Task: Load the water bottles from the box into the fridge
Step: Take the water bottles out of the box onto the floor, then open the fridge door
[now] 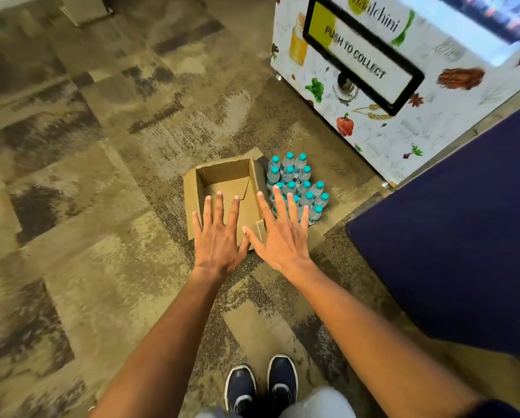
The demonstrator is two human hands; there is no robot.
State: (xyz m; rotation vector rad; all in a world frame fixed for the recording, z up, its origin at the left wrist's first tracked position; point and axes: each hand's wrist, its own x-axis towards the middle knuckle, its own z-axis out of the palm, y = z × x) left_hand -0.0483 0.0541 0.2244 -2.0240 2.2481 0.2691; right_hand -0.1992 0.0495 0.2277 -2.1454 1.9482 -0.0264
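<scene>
Fingers (pixel 219 203) of the left hand (pixel 219 239) are spread wide and straight, and nothing is held. Fingers of the right hand (pixel 283 236) are spread wide too, and nothing is held there either. Both hands are stretched out, palms down, over the floor (pixel 87 206).

Under the left hand a brown box (pixel 222 182) is seen on the floor, open at the top, with nothing seen inside it. Just beside the box, on its right side, the water bottles (pixel 298 182) are stood upright in a tight bunch on the floor. Clear sides and blue-green caps are seen on them. Some of the bottles are hidden behind the right hand.

Past the bottles, at the top right, a white machine (pixel 388 128) with food pictures is seen. The words "PUSH TO COLLECT" are printed on its black-framed flap (pixel 361 52). A dark blue panel (pixel 463 236) is seen at the right edge. Two dark shoes (pixel 261 384) are seen on the floor at the bottom.
</scene>
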